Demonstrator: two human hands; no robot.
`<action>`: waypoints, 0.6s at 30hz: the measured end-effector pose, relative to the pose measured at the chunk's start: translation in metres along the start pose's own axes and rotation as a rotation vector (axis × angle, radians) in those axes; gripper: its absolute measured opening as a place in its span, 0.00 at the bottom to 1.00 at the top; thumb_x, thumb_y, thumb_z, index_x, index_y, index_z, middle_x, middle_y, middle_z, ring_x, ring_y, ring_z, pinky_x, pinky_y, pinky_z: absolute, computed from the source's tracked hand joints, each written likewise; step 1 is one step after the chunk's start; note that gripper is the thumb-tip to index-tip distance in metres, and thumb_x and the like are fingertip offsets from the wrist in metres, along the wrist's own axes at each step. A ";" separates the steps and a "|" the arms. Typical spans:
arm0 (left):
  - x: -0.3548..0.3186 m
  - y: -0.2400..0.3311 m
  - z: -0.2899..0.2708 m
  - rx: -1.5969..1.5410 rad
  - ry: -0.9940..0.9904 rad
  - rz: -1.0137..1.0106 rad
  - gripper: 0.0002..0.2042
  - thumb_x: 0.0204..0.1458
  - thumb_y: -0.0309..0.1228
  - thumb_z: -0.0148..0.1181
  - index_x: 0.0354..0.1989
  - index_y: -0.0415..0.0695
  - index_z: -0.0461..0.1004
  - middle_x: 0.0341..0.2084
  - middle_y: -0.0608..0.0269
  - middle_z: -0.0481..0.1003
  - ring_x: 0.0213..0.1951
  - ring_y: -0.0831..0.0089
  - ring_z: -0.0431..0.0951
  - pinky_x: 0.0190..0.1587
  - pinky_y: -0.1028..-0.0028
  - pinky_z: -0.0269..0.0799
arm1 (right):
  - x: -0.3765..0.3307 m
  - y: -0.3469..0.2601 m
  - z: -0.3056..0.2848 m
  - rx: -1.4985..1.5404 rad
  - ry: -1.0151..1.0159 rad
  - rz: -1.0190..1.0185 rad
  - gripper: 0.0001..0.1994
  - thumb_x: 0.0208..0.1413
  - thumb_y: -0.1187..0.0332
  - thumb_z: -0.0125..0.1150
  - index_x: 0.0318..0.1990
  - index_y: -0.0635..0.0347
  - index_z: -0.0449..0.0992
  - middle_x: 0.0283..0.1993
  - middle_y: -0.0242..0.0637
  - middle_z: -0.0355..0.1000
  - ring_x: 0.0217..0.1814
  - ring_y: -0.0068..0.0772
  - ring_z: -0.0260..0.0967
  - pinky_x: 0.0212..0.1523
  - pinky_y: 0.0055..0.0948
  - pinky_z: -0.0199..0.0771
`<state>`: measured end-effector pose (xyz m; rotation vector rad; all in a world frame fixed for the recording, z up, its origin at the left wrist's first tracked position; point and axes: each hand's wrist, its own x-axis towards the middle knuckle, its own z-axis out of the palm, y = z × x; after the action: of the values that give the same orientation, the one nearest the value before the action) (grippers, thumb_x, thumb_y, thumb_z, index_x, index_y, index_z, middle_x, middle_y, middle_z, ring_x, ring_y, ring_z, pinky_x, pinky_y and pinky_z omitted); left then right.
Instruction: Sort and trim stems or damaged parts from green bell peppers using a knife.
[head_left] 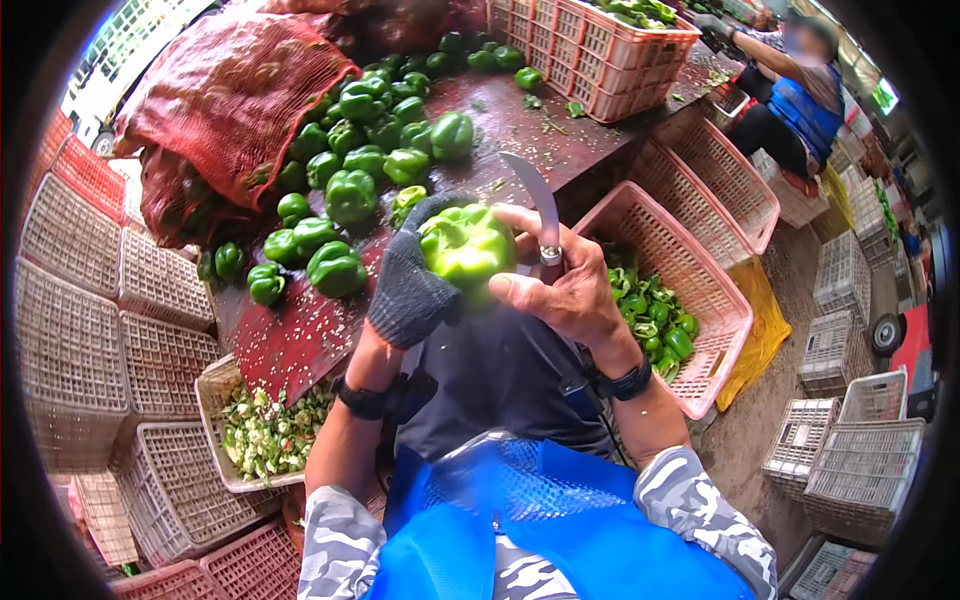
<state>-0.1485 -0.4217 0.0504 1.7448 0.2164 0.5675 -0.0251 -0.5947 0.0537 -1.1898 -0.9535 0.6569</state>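
Cupping a bright green pepper (466, 245) in the gloved left hand (412, 285) while touching its other side with the bare right hand (578, 288). Also grasping a curved knife (542, 200) in the right hand, pointing its blade away. Having a pink crate (715, 310) of green pepper pieces (678, 343) just right of the right hand, and a pale crate (212, 420) of scraps (270, 430) below and left of the left hand. Facing whole peppers (352, 197) on the red table (250, 335) beyond the left hand, then a red mesh sack (235, 100) farther off.
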 end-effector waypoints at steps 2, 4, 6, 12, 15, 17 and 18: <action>0.012 -0.004 0.015 0.043 0.012 0.069 0.37 0.33 0.27 0.71 0.60 0.40 0.69 0.48 0.60 0.78 0.48 0.74 0.77 0.52 0.71 0.75 | -0.002 -0.003 -0.012 -0.101 0.088 -0.051 0.28 0.48 0.70 0.73 0.60 0.63 0.75 0.45 0.31 0.77 0.44 0.19 0.71 0.48 0.21 0.73; 0.019 -0.012 0.029 -0.060 0.004 0.025 0.37 0.34 0.28 0.71 0.61 0.40 0.69 0.48 0.60 0.78 0.48 0.74 0.77 0.51 0.72 0.75 | -0.006 -0.004 -0.022 -0.114 0.111 -0.045 0.28 0.48 0.70 0.73 0.60 0.64 0.75 0.46 0.31 0.77 0.45 0.19 0.71 0.48 0.21 0.73; 0.024 -0.020 0.037 -0.189 -0.047 -0.006 0.34 0.38 0.30 0.72 0.60 0.39 0.70 0.48 0.59 0.78 0.46 0.75 0.78 0.47 0.73 0.77 | -0.009 -0.002 -0.029 -0.134 0.127 -0.013 0.28 0.49 0.71 0.72 0.60 0.65 0.75 0.48 0.32 0.77 0.47 0.18 0.71 0.50 0.22 0.73; 0.042 -0.036 0.052 -0.092 -0.075 -0.070 0.19 0.47 0.27 0.66 0.50 0.37 0.79 0.36 0.63 0.81 0.33 0.78 0.79 0.31 0.76 0.76 | -0.011 0.017 -0.050 0.057 0.165 -0.052 0.27 0.56 0.62 0.73 0.58 0.68 0.74 0.47 0.34 0.78 0.50 0.19 0.72 0.52 0.24 0.73; 0.060 -0.034 0.055 0.184 -0.030 0.193 0.20 0.44 0.25 0.67 0.49 0.38 0.78 0.38 0.58 0.82 0.38 0.75 0.80 0.39 0.74 0.76 | -0.015 0.022 -0.062 -0.217 0.304 -0.091 0.27 0.60 0.52 0.67 0.56 0.69 0.75 0.41 0.33 0.77 0.41 0.18 0.72 0.44 0.21 0.74; 0.068 -0.032 0.057 0.097 0.100 0.049 0.24 0.39 0.24 0.70 0.50 0.40 0.75 0.40 0.54 0.82 0.43 0.72 0.81 0.48 0.71 0.76 | -0.024 0.023 -0.065 -0.091 0.322 -0.018 0.27 0.66 0.47 0.58 0.51 0.68 0.77 0.31 0.30 0.74 0.28 0.14 0.70 0.31 0.19 0.71; 0.073 -0.030 0.056 0.219 0.100 0.073 0.28 0.37 0.25 0.70 0.52 0.40 0.73 0.40 0.54 0.82 0.43 0.69 0.81 0.49 0.71 0.75 | -0.028 0.022 -0.065 -0.131 0.289 0.025 0.27 0.67 0.47 0.56 0.50 0.68 0.77 0.30 0.29 0.73 0.27 0.14 0.69 0.30 0.19 0.71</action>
<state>-0.0540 -0.4304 0.0317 1.9445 0.2948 0.7067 0.0202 -0.6430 0.0195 -1.3722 -0.7468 0.4319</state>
